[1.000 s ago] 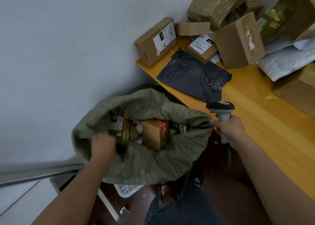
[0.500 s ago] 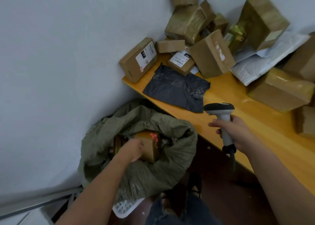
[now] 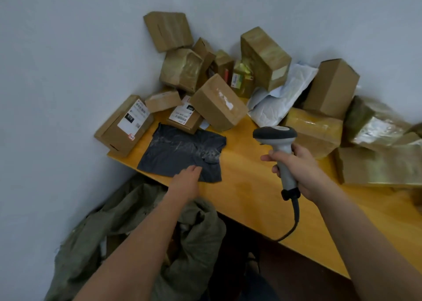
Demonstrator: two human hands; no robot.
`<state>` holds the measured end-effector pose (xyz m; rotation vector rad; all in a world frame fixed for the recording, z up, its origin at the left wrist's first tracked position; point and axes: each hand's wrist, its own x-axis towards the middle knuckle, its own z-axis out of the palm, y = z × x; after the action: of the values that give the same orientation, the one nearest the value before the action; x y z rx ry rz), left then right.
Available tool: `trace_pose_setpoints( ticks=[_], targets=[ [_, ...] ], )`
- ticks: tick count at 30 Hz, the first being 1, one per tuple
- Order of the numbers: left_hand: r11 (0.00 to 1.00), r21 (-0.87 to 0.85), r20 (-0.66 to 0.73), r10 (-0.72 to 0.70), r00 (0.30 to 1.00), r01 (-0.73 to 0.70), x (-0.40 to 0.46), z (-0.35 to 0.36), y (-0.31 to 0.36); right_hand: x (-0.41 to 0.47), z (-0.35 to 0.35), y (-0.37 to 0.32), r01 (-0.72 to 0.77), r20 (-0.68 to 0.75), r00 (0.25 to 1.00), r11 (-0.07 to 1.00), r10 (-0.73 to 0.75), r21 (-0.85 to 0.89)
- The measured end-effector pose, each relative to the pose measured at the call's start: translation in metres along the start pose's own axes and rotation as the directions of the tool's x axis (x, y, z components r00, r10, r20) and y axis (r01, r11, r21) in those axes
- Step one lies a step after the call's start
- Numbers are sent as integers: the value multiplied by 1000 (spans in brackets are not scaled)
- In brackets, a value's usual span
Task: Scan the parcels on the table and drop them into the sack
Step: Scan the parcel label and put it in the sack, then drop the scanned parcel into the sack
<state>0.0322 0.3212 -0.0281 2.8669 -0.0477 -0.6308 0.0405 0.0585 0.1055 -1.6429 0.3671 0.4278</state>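
Left hand [image 3: 186,182]: fingers extended and loosely together, tips on or just over the near edge of the dark grey poly mailer [image 3: 182,155]; contact cannot be confirmed, nothing gripped.

Right hand [image 3: 296,170]: fingers wrapped round the handle of the barcode scanner [image 3: 277,147], held upright above the table with its head toward the pile; its cable [image 3: 294,218] hangs past the table edge.

Dark grey poly mailer: flat on the yellow table [image 3: 251,186], near the front-left corner, no label visible on the upper face. Judged the next parcel in hand.

Labelled carton [image 3: 124,125]: at the table's left end against the wall, white label up.

Small labelled box [image 3: 185,118]: just behind the mailer, barcode label facing up.

Plain carton [image 3: 218,102]: tilted, leaning over the small box.

White padded mailer [image 3: 280,95]: behind the scanner head, partly under taped cartons.

Remaining stack: a dozen or so taped brown cartons heaped into the corner and along the right side.

Green sack [image 3: 127,232]: on the floor below the table's left corner, mouth slack under the left forearm; contents mostly hidden.

Progress: judged early to middle. Most parcels appear still on the table; scanning and dropping remain for all of them.
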Motion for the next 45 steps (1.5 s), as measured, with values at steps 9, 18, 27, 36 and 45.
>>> trace_pose_setpoints(
  ticks=[9,18,27,36,45],
  targets=[
    [880,382,82,-337,938,283,58,28,19,80,-56,4,-89,118,988,994,96,-59],
    [920,-321,-135,-280,950,225,64,17,28,125,-68,14,-160,189,968,986,166,-51],
    [-128,-982,1,-731,683,-136,26,-74,56,108,-70,1,-163,158,975,986,156,35],
    [-540,-781,601,-511,615,316,11,12,41,79,-63,4,-188,104,977,982,187,-6],
    [-292,-817,576,-455,680,497,8,8,48,61,-62,6,-186,107,976,981,191,-56]
  ],
)
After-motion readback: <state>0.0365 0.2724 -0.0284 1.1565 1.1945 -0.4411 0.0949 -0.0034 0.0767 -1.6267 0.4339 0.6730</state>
